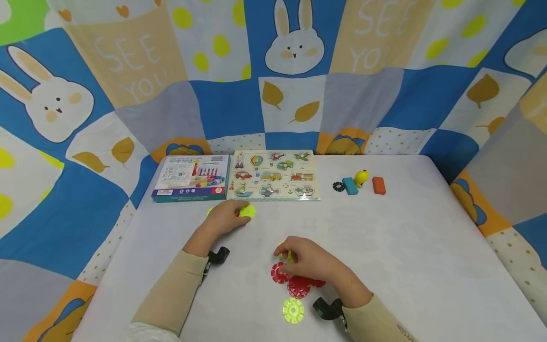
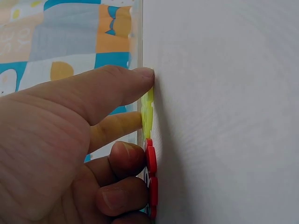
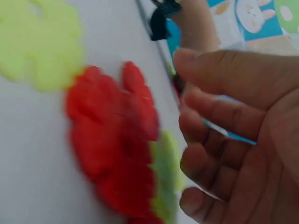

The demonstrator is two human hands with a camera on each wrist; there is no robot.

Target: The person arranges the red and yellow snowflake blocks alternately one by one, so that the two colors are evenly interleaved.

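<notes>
In the head view my left hand (image 1: 223,218) rests at a row of interlocking snowflake discs. A yellow-green disc (image 1: 248,211) shows between its thumb and forefinger. The left wrist view shows the thumb tip at the edge of the yellow disc (image 2: 147,114) and bent fingertips against red discs (image 2: 152,161), which lie edge-on to the camera. My right hand (image 1: 309,259) hovers with loosely bent fingers over a cluster of red discs (image 1: 298,288). In the right wrist view, nothing sits between its fingers, and the red discs (image 3: 112,144) beside it are blurred.
A loose yellow-green disc (image 1: 293,310) lies nearest me. At the back are a boxed toy set (image 1: 190,178) and a vehicle picture board (image 1: 273,175). To their right stand a black chip (image 1: 338,186), a blue block (image 1: 350,186), a yellow figure (image 1: 361,177) and an orange block (image 1: 379,185).
</notes>
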